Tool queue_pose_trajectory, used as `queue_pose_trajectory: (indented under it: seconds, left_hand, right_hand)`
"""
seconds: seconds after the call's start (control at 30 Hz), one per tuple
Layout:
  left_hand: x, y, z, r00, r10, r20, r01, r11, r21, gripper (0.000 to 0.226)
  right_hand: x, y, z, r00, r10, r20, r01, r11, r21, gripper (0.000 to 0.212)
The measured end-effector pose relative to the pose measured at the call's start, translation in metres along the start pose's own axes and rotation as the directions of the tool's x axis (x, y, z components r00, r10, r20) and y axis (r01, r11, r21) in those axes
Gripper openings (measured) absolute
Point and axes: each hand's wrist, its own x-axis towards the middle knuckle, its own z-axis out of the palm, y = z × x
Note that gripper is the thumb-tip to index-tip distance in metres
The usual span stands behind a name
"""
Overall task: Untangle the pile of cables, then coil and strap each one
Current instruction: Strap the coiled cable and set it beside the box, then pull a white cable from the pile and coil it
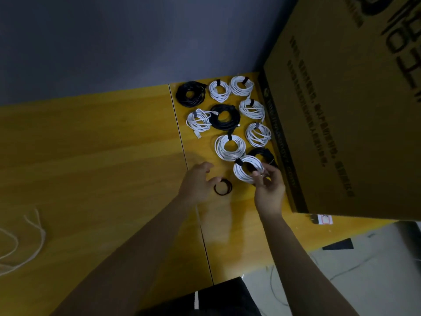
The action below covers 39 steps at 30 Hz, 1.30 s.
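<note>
You are working beside the box [341,110], lining finished coils [230,147] along it to keep the table [91,144] free. Your right hand [270,190] is pinching 1 white coil [247,169], likely to set it down; your left hand [197,181] is hovering relaxed, grasping nothing, near the small black coil [222,187].

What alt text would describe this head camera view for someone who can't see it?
The right hand holds a white coiled cable above a yellow table, beside rows of strapped white and black coils. The left hand hovers open near a small black coil; a cardboard box stands right.
</note>
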Motion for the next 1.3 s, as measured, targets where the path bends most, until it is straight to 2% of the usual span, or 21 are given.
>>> queue_pose_trajectory:
  seconds: [0.1,0.17,0.3,0.4,0.47,0.57,0.6,0.67,0.77,0.83,0.9,1.07,1.17,1.3]
  left_hand:
    - [0.002,0.002,0.016,0.998,0.028,0.051,-0.038,0.976,0.217,0.036]
    - [0.001,0.003,0.025,0.999,0.016,0.049,-0.029,0.960,0.279,0.025]
    - [-0.006,-0.002,0.033,1.000,-0.009,0.011,0.006,0.968,0.249,0.024]
    - [-0.012,-0.009,0.033,1.000,0.000,0.005,-0.001,0.979,0.204,0.025]
    - [-0.017,-0.012,0.033,1.000,0.004,0.017,-0.007,0.978,0.208,0.023]
    - [-0.027,-0.014,0.031,1.000,-0.015,0.024,0.009,0.977,0.213,0.021]
    - [-0.031,-0.015,0.029,1.000,-0.027,0.012,0.024,0.978,0.205,0.021]
    - [-0.040,-0.017,0.020,0.998,-0.049,-0.026,0.054,0.977,0.205,0.022]
    - [-0.060,-0.027,-0.002,0.989,-0.086,-0.122,0.114,0.962,0.249,0.021]
    - [-0.081,-0.041,-0.021,0.964,-0.149,-0.221,0.203,0.947,0.249,0.022]
    - [-0.111,-0.059,-0.040,0.915,-0.224,-0.336,0.309,0.924,0.227,0.023]
    - [-0.207,-0.116,-0.085,0.739,-0.375,-0.560,0.534,0.833,0.146,0.025]
    - [-0.263,-0.152,-0.110,0.611,-0.472,-0.636,0.635,0.772,0.037,0.026]
    - [-0.314,-0.199,-0.146,0.502,-0.517,-0.693,0.664,0.744,-0.074,0.028]
  right_hand:
    - [0.005,0.003,-0.009,1.000,-0.024,0.015,0.025,0.994,-0.104,0.022]
    - [0.004,0.005,-0.011,0.999,-0.026,0.025,0.029,0.989,-0.148,0.024]
    - [0.002,0.010,-0.005,0.999,0.002,0.032,0.006,0.969,-0.248,0.031]
    - [0.002,0.011,0.005,0.991,0.045,0.123,-0.008,0.959,-0.284,0.041]
    - [0.000,0.012,0.009,0.981,0.035,0.192,0.046,0.914,-0.402,0.048]
    - [-0.014,0.013,0.005,0.976,-0.110,0.188,0.208,0.727,-0.655,0.042]
    - [-0.021,0.012,0.002,0.970,-0.156,0.186,0.242,0.690,-0.682,0.040]
    - [-0.034,0.009,-0.003,0.955,-0.200,0.218,0.295,0.685,-0.666,0.038]
    - [-0.047,0.003,-0.001,0.917,-0.165,0.364,0.371,0.690,-0.621,0.028]
    - [-0.052,-0.003,0.008,0.851,-0.168,0.497,0.470,0.663,-0.582,0.023]
    - [-0.059,-0.008,0.025,0.750,-0.167,0.640,0.595,0.593,-0.542,0.023]
    - [-0.089,-0.017,0.098,0.417,-0.114,0.902,0.846,0.410,-0.340,0.025]
    - [-0.118,-0.020,0.152,0.239,-0.036,0.970,0.930,0.295,-0.218,0.028]
    - [-0.171,-0.029,0.224,0.099,-0.025,0.995,0.976,0.195,-0.092,0.032]
